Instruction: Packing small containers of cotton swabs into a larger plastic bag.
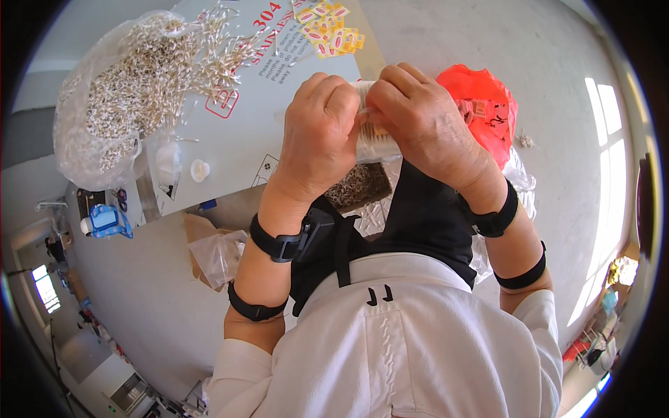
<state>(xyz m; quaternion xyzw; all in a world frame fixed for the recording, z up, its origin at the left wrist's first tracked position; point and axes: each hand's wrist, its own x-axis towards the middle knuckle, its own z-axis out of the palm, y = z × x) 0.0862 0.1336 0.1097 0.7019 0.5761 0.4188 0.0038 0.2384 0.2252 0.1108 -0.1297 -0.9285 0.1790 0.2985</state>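
Note:
Between my two hands is a clear plastic bag of cotton swabs (376, 145), held up over my lap by the table edge. My left hand (319, 132) is closed, its fingers pinching the left side of the bag's upper part. Opposite it, my right hand (421, 118) pinches the same bag, fingers curled and knuckles up. The fingertips are partly hidden behind the knuckles, and the swabs show through the plastic below them. To the left on the table, a large clear bag (70, 150) spills a heap of loose cotton swabs (143, 76).
Yellow-and-white labels (327, 28) lie at the table's far corner. A red plastic bag (498, 132) is beyond my right wrist. Below my hands stands a box of dark bits (359, 187). A small white cup (200, 170) and a blue pack (106, 219) sit left; a cardboard box (198, 237) is lower.

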